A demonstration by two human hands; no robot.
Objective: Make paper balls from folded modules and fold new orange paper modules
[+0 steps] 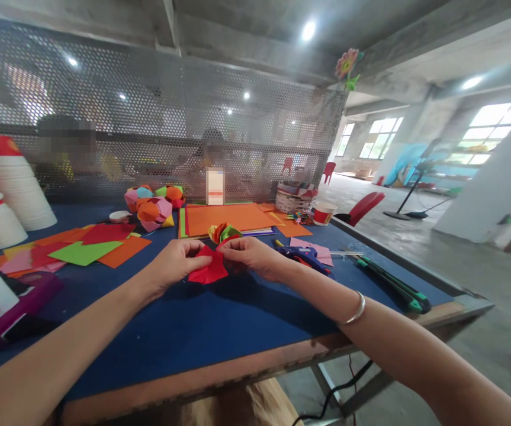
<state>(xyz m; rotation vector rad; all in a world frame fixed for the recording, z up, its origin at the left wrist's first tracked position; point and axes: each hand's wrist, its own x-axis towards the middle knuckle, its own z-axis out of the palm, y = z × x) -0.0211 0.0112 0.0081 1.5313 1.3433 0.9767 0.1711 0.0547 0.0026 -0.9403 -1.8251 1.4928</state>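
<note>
My left hand [176, 261] and my right hand [250, 255] meet over the blue table [202, 322]. Both pinch a folded red paper piece [209, 267] between fingers and thumbs, just above the tabletop. A small multicoloured folded paper piece [223, 232] lies right behind my fingers. A silver bangle [355, 310] sits on my right wrist.
Loose coloured sheets [82, 248] lie at left, an orange sheet stack [228, 218] behind. Folded paper balls [154, 210], a woven basket [295, 198], a red-and-white cup [324, 213], green-handled tools [392, 284], stacked cups [2, 189]. Perforated metal screen [161, 124] with people behind it.
</note>
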